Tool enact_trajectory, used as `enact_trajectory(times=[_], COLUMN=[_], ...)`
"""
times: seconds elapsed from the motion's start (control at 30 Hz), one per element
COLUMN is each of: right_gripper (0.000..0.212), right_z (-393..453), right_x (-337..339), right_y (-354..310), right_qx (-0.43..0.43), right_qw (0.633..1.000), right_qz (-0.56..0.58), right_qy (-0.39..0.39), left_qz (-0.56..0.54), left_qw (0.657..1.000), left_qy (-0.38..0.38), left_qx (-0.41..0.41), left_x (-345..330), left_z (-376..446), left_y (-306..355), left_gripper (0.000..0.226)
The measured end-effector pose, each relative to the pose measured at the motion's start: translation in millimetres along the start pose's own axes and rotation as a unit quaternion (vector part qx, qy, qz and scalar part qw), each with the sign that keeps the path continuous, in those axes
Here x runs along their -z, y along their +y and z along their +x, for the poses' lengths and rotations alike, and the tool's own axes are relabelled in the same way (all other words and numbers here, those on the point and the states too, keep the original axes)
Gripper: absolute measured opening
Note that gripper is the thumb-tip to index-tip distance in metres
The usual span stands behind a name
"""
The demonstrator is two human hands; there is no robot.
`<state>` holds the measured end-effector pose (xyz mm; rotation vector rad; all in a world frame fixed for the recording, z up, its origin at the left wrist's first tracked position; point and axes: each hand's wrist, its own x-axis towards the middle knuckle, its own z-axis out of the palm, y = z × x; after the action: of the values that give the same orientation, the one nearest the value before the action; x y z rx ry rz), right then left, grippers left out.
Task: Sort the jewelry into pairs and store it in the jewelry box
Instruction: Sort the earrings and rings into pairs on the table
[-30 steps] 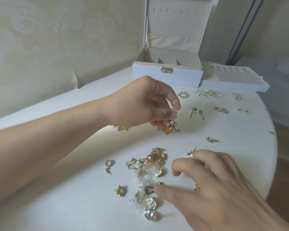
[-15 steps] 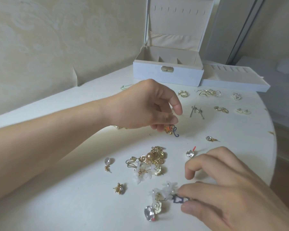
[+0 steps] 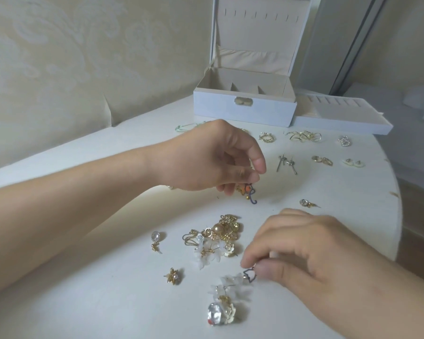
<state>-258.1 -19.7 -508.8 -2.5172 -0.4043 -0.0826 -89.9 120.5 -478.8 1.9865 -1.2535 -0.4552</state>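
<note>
My left hand (image 3: 213, 160) hovers over the table middle, fingers pinched on an orange and blue earring (image 3: 249, 192) that dangles just above the surface. My right hand (image 3: 304, 255) is low at the front right, thumb and forefinger pinched on a small blue wire earring (image 3: 249, 275) that touches white flower pieces (image 3: 230, 285). A tangled heap of gold and white jewelry (image 3: 218, 236) lies between my hands. The white jewelry box (image 3: 242, 108) stands open at the back, its compartments bare.
Sorted pairs lie in rows in front of the box: gold hoops (image 3: 304, 137), silver pins (image 3: 287, 163), gold rings (image 3: 322, 160), white studs (image 3: 354, 163). The box's removed tray (image 3: 340, 118) sits to its right. Loose pieces: crystal stud (image 3: 156, 237), large crystal (image 3: 216, 315). Table edge curves at right.
My right hand picked the blue wire earring out of the front cluster and drew it toward me to the right. My left hand stayed in place holding its earring.
</note>
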Motion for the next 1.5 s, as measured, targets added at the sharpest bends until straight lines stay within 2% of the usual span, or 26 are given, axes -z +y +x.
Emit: enact_trajectory(times=[0.1, 0.2, 0.33, 0.47, 0.6, 0.83, 1.07, 1.23, 1.5], right_gripper=[0.013, 0.009, 0.016, 0.029, 0.033, 0.021, 0.021, 0.025, 0.024], right_z=[6.7, 12.5, 16.6, 17.6, 19.8, 18.2, 20.6, 29.3, 37.2], right_x=[15.5, 22.5, 21.3, 22.0, 21.4, 10.9, 7.5, 11.6, 11.9], right_y=[-1.3, -3.1, -2.0, 1.5, 0.1, 3.9, 2.8, 5.3, 6.5], right_qx=[-0.066, -0.093, -0.104, -0.123, -0.131, -0.152, -0.134, -0.107, -0.095], right_qw=[0.969, 0.947, 0.934, 0.926, 0.916, 0.915, 0.913, 0.919, 0.92], right_qz=[0.231, 0.306, 0.318, 0.324, 0.329, 0.292, 0.239, 0.212, 0.174], right_qy=[-0.056, -0.018, 0.124, 0.149, 0.19, 0.235, 0.304, 0.314, 0.338], left_qz=[0.001, -0.022, -0.105, -0.175, -0.217, -0.276, -0.252, -0.309, -0.276], left_qw=[1.0, 0.999, 0.991, 0.979, 0.969, 0.952, 0.964, 0.948, 0.952], left_qy=[-0.02, -0.049, -0.081, -0.095, -0.101, -0.09, -0.008, 0.038, 0.123], left_qx=[-0.006, -0.003, 0.014, 0.039, 0.063, 0.098, 0.09, 0.065, 0.043], left_x=[-0.4, 0.9, 3.8, 5.1, 5.5, 7.2, 2.4, -0.3, -13.1], left_z=[-0.4, -1.7, -3.4, -3.6, -4.1, -4.2, -3.1, -2.7, -2.0], left_y=[0.1, 1.0, 2.2, 5.8, 8.4, 8.0, 10.0, 10.7, 12.0], left_gripper=[0.007, 0.008, 0.012, 0.016, 0.02, 0.014, 0.015, 0.02, 0.019])
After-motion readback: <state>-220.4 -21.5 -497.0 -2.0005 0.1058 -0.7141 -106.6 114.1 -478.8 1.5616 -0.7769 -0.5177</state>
